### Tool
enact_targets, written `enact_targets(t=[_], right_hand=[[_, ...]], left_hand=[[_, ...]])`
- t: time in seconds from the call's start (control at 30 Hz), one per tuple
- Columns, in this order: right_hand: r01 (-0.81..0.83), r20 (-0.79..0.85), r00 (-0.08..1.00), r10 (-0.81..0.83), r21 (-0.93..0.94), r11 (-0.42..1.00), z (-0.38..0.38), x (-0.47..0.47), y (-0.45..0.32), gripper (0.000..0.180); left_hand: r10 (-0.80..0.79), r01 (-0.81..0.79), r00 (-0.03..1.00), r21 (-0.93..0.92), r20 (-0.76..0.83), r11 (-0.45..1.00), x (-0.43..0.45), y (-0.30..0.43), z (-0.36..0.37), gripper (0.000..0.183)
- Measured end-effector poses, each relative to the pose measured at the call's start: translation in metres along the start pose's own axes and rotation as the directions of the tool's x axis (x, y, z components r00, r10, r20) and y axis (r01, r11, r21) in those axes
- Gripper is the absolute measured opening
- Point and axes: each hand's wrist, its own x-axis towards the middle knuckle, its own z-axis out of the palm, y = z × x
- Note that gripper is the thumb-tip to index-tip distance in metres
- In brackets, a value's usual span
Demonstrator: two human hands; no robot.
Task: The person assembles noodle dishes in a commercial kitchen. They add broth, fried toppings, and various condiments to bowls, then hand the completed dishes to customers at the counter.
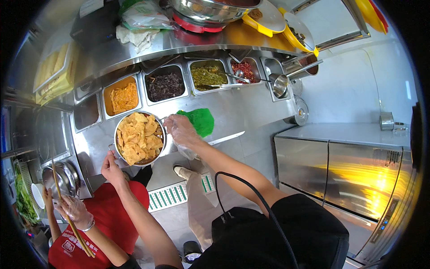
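Between my hands is a round metal pot [163,148] with two side handles, heaped with golden fried sheets [139,138]. My left hand [112,169] is bare and grips the pot's wire handle at its lower left. On the opposite side my right hand [181,129], in a clear plastic glove, grips the other handle, which its fingers mostly hide. The pot is at the front edge of the steel counter [231,107]. Just beyond my right hand, a green cloth [201,121] lies on the counter.
Steel pans of orange shreds [124,97], dark shreds [166,84], chopped greens [208,75] and red pieces [243,70] line the counter's back. A ladle [280,85] rests at right. At lower left, a co-worker's gloved hand [75,212] holds long chopsticks [75,232]. Right stands a steel cabinet [302,168].
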Motion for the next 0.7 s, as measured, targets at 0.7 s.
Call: enact_targets(t=[0.7], right_hand=[[-0.166,0.342,0.92,0.189,-0.097,0.981,-0.062,-0.008,-0.079,0.024]], left_hand=[[-0.124,0.059,0.937,-0.203,-0.326,0.977,-0.132,0.038,0.001,0.029]])
